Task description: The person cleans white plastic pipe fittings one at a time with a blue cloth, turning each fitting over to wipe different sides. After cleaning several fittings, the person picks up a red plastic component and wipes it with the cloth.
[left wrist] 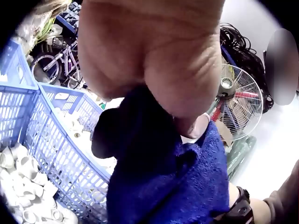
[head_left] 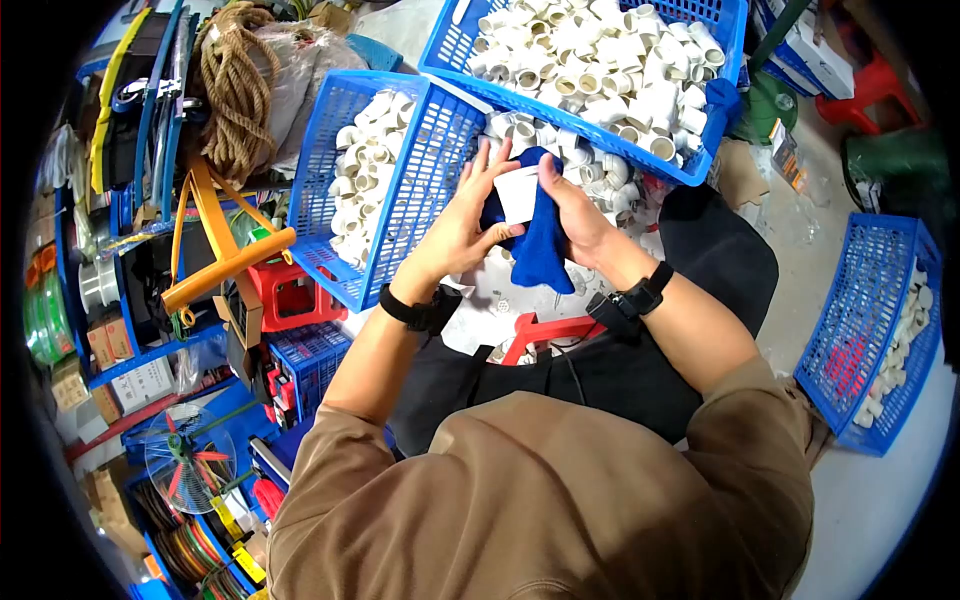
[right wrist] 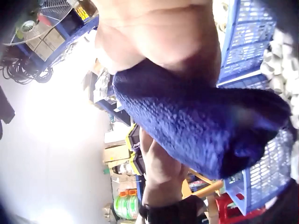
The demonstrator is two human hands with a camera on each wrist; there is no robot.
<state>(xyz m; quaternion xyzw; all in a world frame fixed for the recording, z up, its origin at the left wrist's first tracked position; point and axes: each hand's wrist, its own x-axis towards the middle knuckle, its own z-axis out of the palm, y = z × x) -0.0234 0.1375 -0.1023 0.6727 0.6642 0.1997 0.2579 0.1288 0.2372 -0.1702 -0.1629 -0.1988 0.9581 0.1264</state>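
In the head view a white plastic pipe fitting [head_left: 517, 195] is held between both hands, in front of the body. My left hand [head_left: 462, 228] holds it from the left side, thumb below and fingers above. A blue towel cloth [head_left: 541, 250] wraps behind the fitting and hangs down on its right. My right hand [head_left: 582, 222] grips the cloth against the fitting, with the thumb at the fitting's upper right edge. In the left wrist view the fitting's rim [left wrist: 201, 125] shows beside the cloth [left wrist: 163, 177]. The right wrist view has the cloth [right wrist: 187, 121] covering the fitting.
Blue baskets of white pipe fittings stand ahead [head_left: 690, 165] and at the left [head_left: 420, 170]; another basket [head_left: 850, 330] is at the right. Loose fittings [head_left: 605, 180] lie beyond the hands. A red stool [head_left: 290, 295], an orange metal frame [head_left: 225, 265] and a fan [head_left: 190, 458] are on the left.
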